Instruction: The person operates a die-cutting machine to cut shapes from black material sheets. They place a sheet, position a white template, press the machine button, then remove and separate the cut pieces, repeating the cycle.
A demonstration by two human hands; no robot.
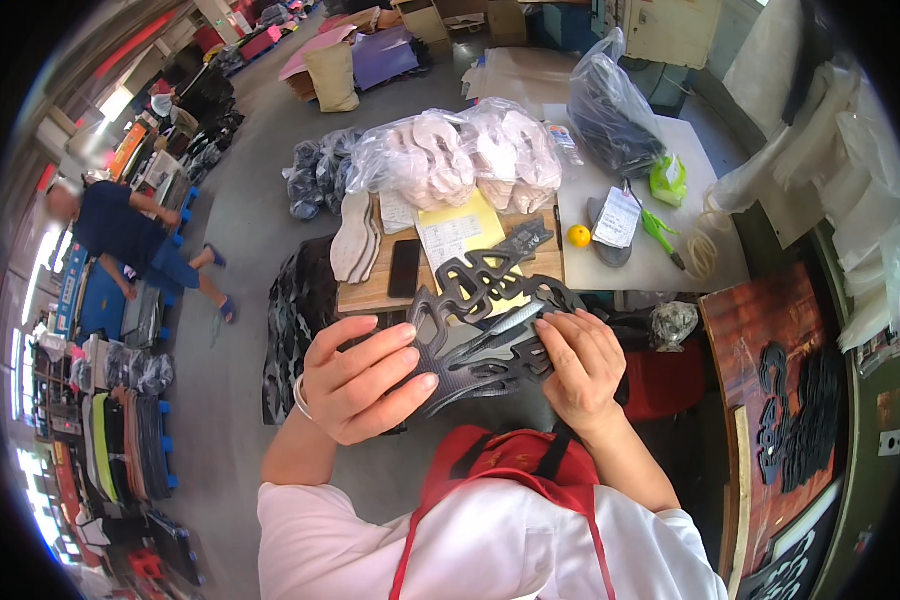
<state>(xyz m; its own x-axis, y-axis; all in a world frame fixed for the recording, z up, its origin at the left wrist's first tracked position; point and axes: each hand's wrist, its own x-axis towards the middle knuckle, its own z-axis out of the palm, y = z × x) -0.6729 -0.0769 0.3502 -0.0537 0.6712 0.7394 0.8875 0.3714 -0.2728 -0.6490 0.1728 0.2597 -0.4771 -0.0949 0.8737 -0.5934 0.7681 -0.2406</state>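
A black openwork sheet, flexible and full of curved cut-out holes, is held up in front of my chest. My left hand grips its left edge, fingers stretched over it, thumb hard to make out. At its right side my right hand is closed, fingertips pressed on the edge. A slim silver-grey pointed tool slants across the sheet by my right fingertips; whether it is held or lies on the sheet I cannot tell. The sheet partly covers the wooden board behind it.
On the table are a black phone, yellow paper, pale sole-shaped pieces, bagged pieces, an orange fruit and a green-handled tool. Black cut pieces lie on a panel at right. A person stands left.
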